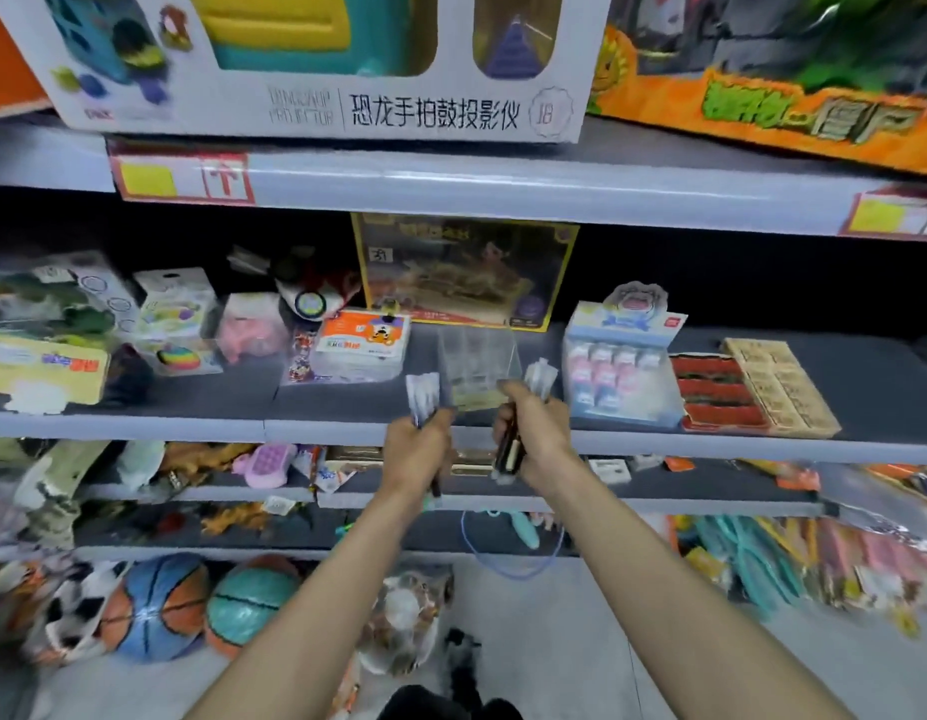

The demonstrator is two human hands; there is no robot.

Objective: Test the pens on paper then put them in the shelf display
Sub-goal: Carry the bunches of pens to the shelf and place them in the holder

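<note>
My left hand (417,449) grips a small bunch of pens (422,394), their pale caps pointing up and the dark barrels sticking out below my fist. My right hand (537,441) grips a second bunch of pens (539,379) with clear caps up and dark ends (508,452) down. Both hands are raised side by side just in front of a clear plastic display holder (477,356) that stands on the middle shelf (191,423). A pale paper slip (474,394) shows at the holder's front. The image is blurred.
Toy boxes crowd the middle shelf: an orange-and-white pack (362,340) to the holder's left, a blue display box (620,361) and a red tray (721,392) to its right. An upper shelf edge (503,189) overhangs. Balls (155,608) lie on the floor below.
</note>
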